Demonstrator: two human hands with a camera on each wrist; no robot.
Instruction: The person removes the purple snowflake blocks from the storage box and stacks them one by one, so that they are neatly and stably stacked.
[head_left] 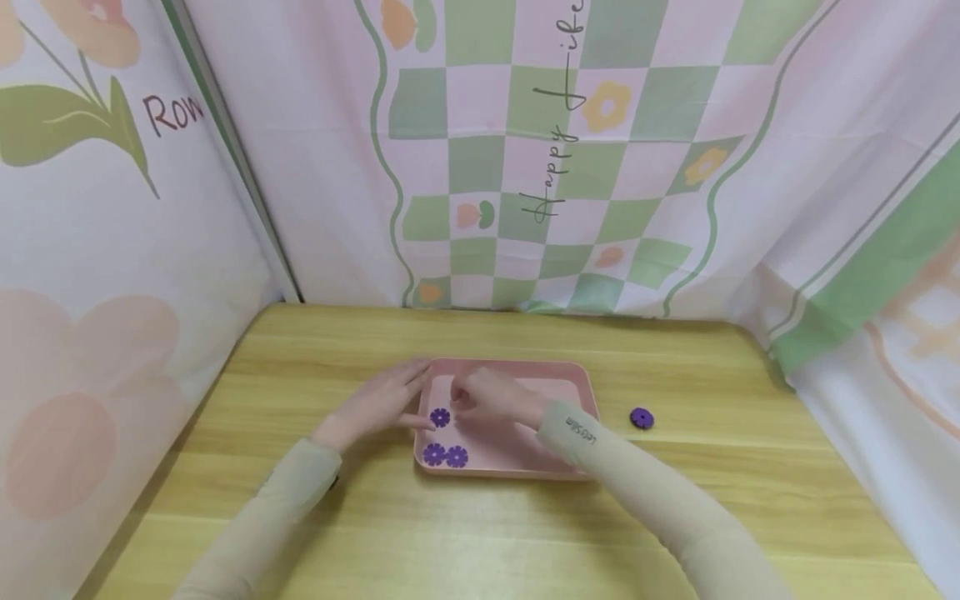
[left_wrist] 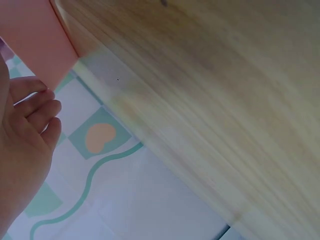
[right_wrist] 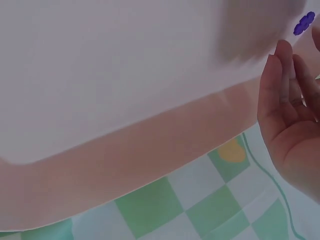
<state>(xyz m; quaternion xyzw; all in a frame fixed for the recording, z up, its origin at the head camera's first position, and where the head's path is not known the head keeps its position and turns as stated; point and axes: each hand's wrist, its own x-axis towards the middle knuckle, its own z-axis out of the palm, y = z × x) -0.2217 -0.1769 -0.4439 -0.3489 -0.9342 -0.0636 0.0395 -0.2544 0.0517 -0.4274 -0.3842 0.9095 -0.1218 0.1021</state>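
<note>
A pink tray (head_left: pixel 517 471) lies on the table with purple snowflake-shaped discs in it. One disc (head_left: pixel 439 417) sits near the left wall, just beyond my left thumb. Two more discs (head_left: pixel 446 456) lie side by side at the near left corner. My left hand (head_left: pixel 378 404) rests at the tray's left rim, fingers extended along its far part and thumb over the edge. Over the tray's left half, my right hand (head_left: pixel 483 396) is bent downward with its fingers curled. What its fingertips may hold is hidden. The right wrist view has a purple piece (right_wrist: pixel 304 23) near those fingers.
Right of the tray, another purple piece (head_left: pixel 642 418), perhaps a small stack, lies on the wooden table (head_left: pixel 465 542). Printed cloth (head_left: pixel 555 167) hangs behind the table and along both sides.
</note>
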